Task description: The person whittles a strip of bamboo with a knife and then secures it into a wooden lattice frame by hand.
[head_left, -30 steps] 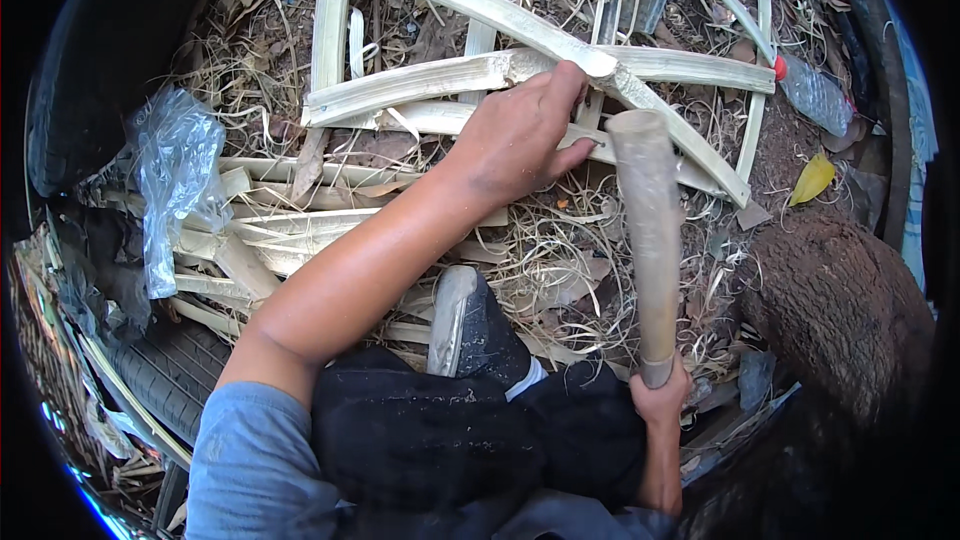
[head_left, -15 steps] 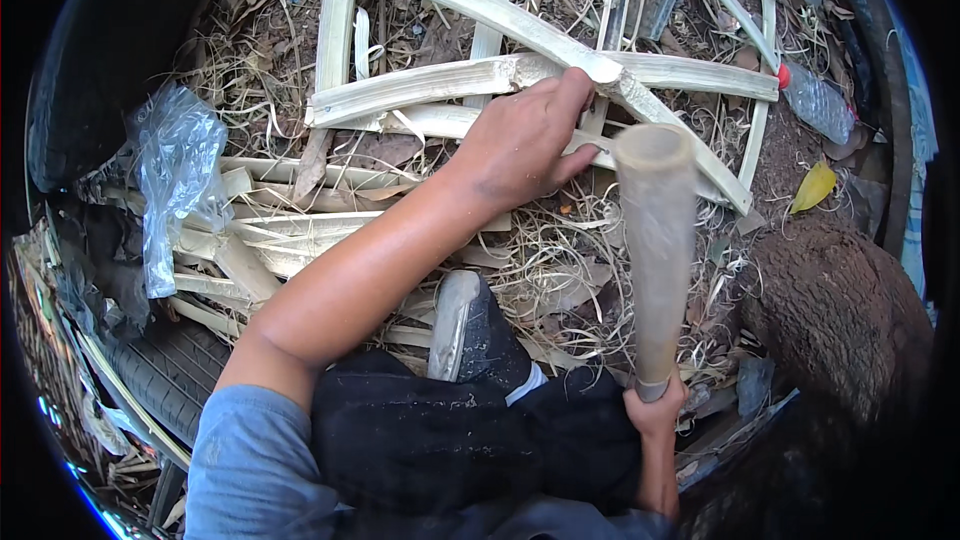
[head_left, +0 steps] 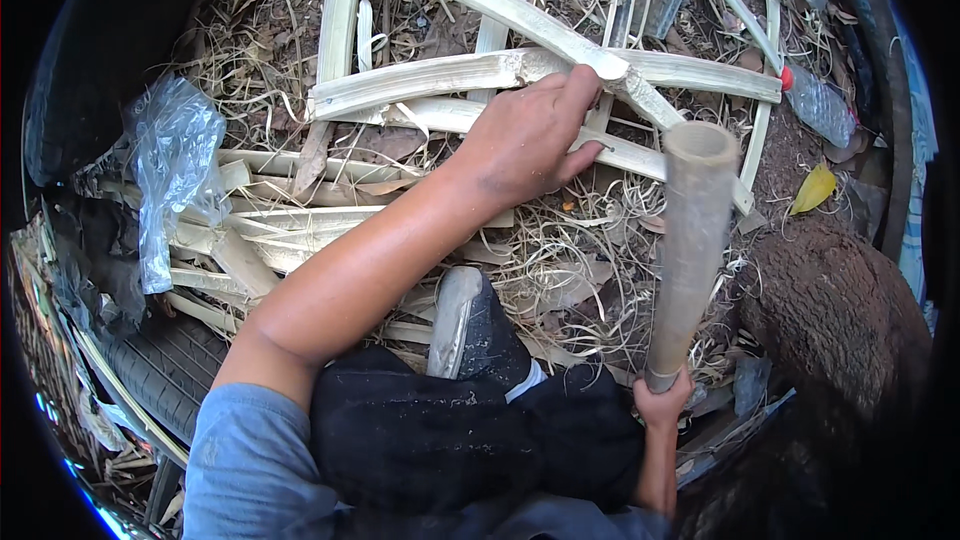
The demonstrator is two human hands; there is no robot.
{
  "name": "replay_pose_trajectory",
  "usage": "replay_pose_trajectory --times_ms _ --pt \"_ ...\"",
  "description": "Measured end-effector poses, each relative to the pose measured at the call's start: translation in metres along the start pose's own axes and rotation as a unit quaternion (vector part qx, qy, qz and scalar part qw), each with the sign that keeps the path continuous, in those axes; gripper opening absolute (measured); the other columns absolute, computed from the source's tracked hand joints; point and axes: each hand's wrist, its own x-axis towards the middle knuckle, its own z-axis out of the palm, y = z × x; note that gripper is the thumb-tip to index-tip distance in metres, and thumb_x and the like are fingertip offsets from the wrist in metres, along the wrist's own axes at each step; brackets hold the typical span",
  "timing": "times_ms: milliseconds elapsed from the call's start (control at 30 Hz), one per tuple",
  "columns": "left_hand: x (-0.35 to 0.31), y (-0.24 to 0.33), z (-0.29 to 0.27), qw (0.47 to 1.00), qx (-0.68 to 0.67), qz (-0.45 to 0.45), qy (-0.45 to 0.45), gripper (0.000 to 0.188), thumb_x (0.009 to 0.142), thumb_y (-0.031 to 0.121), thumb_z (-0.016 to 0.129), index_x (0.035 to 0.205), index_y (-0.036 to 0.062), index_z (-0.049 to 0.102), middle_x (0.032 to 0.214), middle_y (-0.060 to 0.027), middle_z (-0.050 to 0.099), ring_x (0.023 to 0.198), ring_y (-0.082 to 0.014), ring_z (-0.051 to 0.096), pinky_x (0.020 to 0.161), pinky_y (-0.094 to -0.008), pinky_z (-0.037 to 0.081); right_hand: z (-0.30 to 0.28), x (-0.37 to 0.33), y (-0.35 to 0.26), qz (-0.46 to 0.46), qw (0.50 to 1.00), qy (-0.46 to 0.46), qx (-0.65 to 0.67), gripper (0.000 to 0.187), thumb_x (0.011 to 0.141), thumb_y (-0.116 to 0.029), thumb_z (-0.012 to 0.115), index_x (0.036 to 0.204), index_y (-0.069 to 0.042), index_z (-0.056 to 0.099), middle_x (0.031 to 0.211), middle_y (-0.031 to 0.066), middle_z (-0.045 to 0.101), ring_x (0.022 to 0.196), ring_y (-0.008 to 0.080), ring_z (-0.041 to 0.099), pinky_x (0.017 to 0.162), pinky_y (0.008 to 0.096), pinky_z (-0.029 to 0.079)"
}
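Pale split-bamboo strips [head_left: 420, 83] cross one another in a frame on the littered ground. My left hand [head_left: 530, 135] is closed on the crossing strips, its fingertips hidden behind them. A diagonal bamboo strip [head_left: 480, 0] passes over the hand's far side. Low on the right, my right hand [head_left: 663, 400] grips the narrow end of a thick tan bamboo tube [head_left: 693, 240]. The tube stands tilted upward, slightly blurred, and its wide round end covers part of the strips' right side.
Loose bamboo strips [head_left: 300, 230] and a clear plastic bag [head_left: 178, 175] lie at left, above a tyre [head_left: 165, 375]. A plastic bottle with a red cap [head_left: 822, 105] and a brown rock-like mound [head_left: 835, 305] are at right. Curly shavings and my shoe [head_left: 455, 325] lie between.
The bamboo tube in my right hand has swung to the right, its wide end leaning further over. My left hand stays nearly in place on the strips.
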Motion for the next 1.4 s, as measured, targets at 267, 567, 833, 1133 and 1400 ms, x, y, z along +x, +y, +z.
replay_pose_trajectory --times_ms 267,567,833,1133,1400 --pt "-0.002 0.005 -0.001 1.0 0.013 0.011 0.006 0.047 0.077 0.018 0.072 0.106 0.0003 0.039 0.088 -0.0181 0.059 0.082 -0.037 0.063 0.066 -0.0426 0.052 -0.006 -0.016 0.017 -0.04 0.999 -0.019 -0.008 0.043 0.058 -0.013 0.071 0.097 0.0 0.06 0.076 0.015 0.067 0.071 0.0329 0.07 0.069 0.038 0.054" --pt "-0.004 0.004 -0.002 1.0 0.001 0.006 0.003 0.053 0.077 0.023 0.076 0.109 0.0015 0.039 0.088 -0.0191 0.06 0.081 -0.0381 0.062 0.066 -0.0433 0.051 -0.008 -0.002 -0.021 0.047 0.998 -0.031 0.009 0.04 0.059 -0.011 0.07 0.096 0.0 0.06 0.079 0.0155 0.067 0.074 0.0323 0.07 0.069 0.0366 0.054" --pt "-0.003 0.001 -0.004 1.0 0.013 0.013 0.005 0.053 0.077 0.023 0.075 0.11 0.0023 0.039 0.09 -0.0194 0.06 0.083 -0.0386 0.063 0.068 -0.0445 0.051 -0.004 -0.006 -0.008 0.05 0.997 -0.049 -0.044 0.039 0.06 -0.011 0.071 0.094 0.002 0.058 0.076 0.018 0.065 0.07 0.0345 0.067 0.067 0.0397 0.053" --pt "-0.004 0.002 0.002 1.0 0.014 0.001 0.0 0.055 0.076 0.023 0.076 0.111 0.0025 0.039 0.09 -0.0184 0.06 0.085 -0.0384 0.063 0.069 -0.0445 0.052 -0.006 -0.016 -0.007 0.033 0.998 0.0 0.056 0.042 0.059 -0.014 0.071 0.097 -0.001 0.059 0.076 0.0167 0.065 0.071 0.0362 0.067 0.069 0.041 0.052" --pt "-0.001 0.004 -0.004 1.0 0.024 0.01 0.005 0.054 0.077 0.024 0.075 0.11 0.0015 0.04 0.092 -0.0195 0.061 0.086 -0.0381 0.063 0.069 -0.044 0.052 -0.004 -0.033 0.035 -0.063 0.997 -0.013 0.031 0.044 0.059 -0.016 0.072 0.098 0.0 0.061 0.077 0.0164 0.066 0.072 0.0364 0.067 0.07 0.042 0.052"
